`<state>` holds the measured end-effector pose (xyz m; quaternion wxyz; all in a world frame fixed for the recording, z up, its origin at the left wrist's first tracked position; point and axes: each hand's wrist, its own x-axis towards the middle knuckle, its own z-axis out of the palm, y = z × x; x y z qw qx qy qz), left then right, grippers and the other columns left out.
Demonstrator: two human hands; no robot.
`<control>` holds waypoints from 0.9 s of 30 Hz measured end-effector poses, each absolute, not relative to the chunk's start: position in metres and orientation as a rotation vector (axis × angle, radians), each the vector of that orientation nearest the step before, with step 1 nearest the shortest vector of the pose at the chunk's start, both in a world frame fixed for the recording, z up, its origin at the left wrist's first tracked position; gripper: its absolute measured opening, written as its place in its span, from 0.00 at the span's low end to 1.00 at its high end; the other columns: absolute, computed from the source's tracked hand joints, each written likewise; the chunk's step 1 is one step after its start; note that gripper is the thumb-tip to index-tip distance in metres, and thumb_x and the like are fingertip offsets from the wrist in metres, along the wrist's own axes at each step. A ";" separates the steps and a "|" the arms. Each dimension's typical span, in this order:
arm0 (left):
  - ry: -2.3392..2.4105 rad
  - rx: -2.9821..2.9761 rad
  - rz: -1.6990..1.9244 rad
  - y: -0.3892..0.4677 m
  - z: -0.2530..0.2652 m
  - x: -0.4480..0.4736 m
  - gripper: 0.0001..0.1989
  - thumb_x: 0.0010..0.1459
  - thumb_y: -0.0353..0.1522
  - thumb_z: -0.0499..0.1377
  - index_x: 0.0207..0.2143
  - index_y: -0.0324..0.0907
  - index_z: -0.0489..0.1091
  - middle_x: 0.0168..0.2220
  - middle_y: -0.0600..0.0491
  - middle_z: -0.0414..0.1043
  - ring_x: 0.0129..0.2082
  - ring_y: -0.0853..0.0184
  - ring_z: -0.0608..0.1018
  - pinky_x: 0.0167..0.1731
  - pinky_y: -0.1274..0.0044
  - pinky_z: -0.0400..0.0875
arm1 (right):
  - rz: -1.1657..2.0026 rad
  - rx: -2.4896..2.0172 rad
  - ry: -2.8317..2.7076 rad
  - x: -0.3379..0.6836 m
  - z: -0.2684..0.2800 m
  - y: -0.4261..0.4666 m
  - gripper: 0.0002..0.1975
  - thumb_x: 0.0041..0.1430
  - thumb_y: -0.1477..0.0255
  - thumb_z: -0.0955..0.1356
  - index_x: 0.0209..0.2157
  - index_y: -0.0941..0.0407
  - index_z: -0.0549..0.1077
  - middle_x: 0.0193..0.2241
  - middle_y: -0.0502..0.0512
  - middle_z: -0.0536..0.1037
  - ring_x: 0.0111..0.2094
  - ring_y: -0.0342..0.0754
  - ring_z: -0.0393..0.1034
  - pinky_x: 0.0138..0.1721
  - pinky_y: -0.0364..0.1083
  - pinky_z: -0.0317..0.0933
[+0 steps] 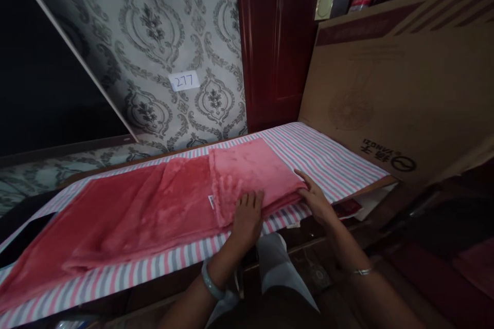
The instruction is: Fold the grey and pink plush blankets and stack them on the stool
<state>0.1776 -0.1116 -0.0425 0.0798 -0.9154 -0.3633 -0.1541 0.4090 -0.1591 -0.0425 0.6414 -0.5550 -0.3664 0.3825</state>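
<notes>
The blanket [162,205], red and plush, lies lengthwise on the striped cloth [320,151] covering the desk [380,183]. Its right end is folded over, showing a paler pink side; 1 white label [211,202] shows beside the fold's left edge. The left hand [249,213] is open, fingers resting flat on the folded part near its front edge. The right hand [314,198] touches the front right corner of the fold; whether its fingers close on the fabric, I cannot tell. 1 bangle [211,281] is on the left wrist. A carton [386,82] stands at the desk's right end. On the wall [154,25], 1 card [184,80] reads 277.
</notes>
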 end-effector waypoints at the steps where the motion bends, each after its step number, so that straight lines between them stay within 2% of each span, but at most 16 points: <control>1: -1.089 -2.709 -0.446 -0.110 -0.045 0.176 0.29 0.60 0.25 0.55 0.65 0.39 0.59 0.56 0.40 0.69 0.54 0.53 0.72 0.51 0.62 0.69 | 0.963 -1.245 -0.835 0.414 -0.042 -0.161 0.44 0.45 0.65 0.72 0.66 0.50 0.60 0.40 0.51 0.81 0.37 0.50 0.75 0.40 0.48 0.70; 3: -1.076 -2.674 -0.430 -0.108 -0.048 0.170 0.28 0.60 0.22 0.53 0.63 0.39 0.62 0.55 0.41 0.71 0.54 0.55 0.72 0.50 0.63 0.69 | 1.121 -1.216 -0.829 0.426 -0.043 -0.161 0.44 0.50 0.61 0.71 0.68 0.49 0.55 0.39 0.51 0.81 0.38 0.51 0.77 0.41 0.49 0.70; 7: -1.100 -2.641 -0.422 -0.106 -0.055 0.153 0.29 0.59 0.22 0.53 0.63 0.40 0.63 0.57 0.40 0.70 0.56 0.54 0.72 0.53 0.61 0.68 | 1.205 -1.271 -0.815 0.448 -0.047 -0.138 0.36 0.58 0.54 0.64 0.66 0.50 0.57 0.42 0.59 0.81 0.41 0.55 0.78 0.44 0.55 0.71; 12: -1.165 -2.590 -0.417 -0.102 -0.065 0.132 0.32 0.56 0.19 0.53 0.63 0.42 0.64 0.58 0.42 0.70 0.59 0.55 0.71 0.57 0.59 0.65 | 1.181 -1.365 -0.828 0.451 -0.034 -0.077 0.39 0.55 0.64 0.69 0.67 0.54 0.55 0.42 0.59 0.81 0.35 0.52 0.78 0.42 0.53 0.72; 14: -1.163 -2.571 -0.413 -0.101 -0.067 0.126 0.32 0.55 0.19 0.52 0.63 0.41 0.64 0.58 0.42 0.71 0.58 0.55 0.71 0.57 0.59 0.65 | 1.153 -1.435 -0.869 0.451 -0.028 -0.053 0.39 0.54 0.65 0.70 0.66 0.55 0.57 0.42 0.60 0.81 0.34 0.51 0.78 0.41 0.52 0.72; 21: -1.112 -2.582 -0.397 -0.099 -0.069 0.107 0.33 0.55 0.19 0.52 0.64 0.40 0.63 0.61 0.40 0.69 0.62 0.54 0.70 0.60 0.57 0.64 | 1.070 -1.517 -1.015 0.448 -0.022 0.006 0.41 0.49 0.63 0.73 0.64 0.54 0.64 0.57 0.66 0.73 0.46 0.58 0.76 0.45 0.57 0.71; 24: -1.142 -2.593 -0.404 -0.101 -0.074 0.097 0.35 0.53 0.17 0.51 0.64 0.42 0.63 0.62 0.42 0.67 0.64 0.55 0.68 0.61 0.58 0.63 | 1.019 -1.518 -1.110 0.437 -0.025 0.022 0.42 0.48 0.65 0.73 0.65 0.55 0.62 0.58 0.64 0.72 0.51 0.57 0.74 0.50 0.56 0.70; 27: -1.182 -2.615 -0.414 -0.101 -0.075 0.091 0.35 0.52 0.17 0.49 0.62 0.42 0.66 0.62 0.42 0.68 0.63 0.57 0.69 0.59 0.61 0.67 | 0.955 -1.529 -1.171 0.428 -0.027 0.033 0.41 0.48 0.71 0.71 0.66 0.56 0.61 0.57 0.61 0.74 0.54 0.56 0.71 0.56 0.56 0.65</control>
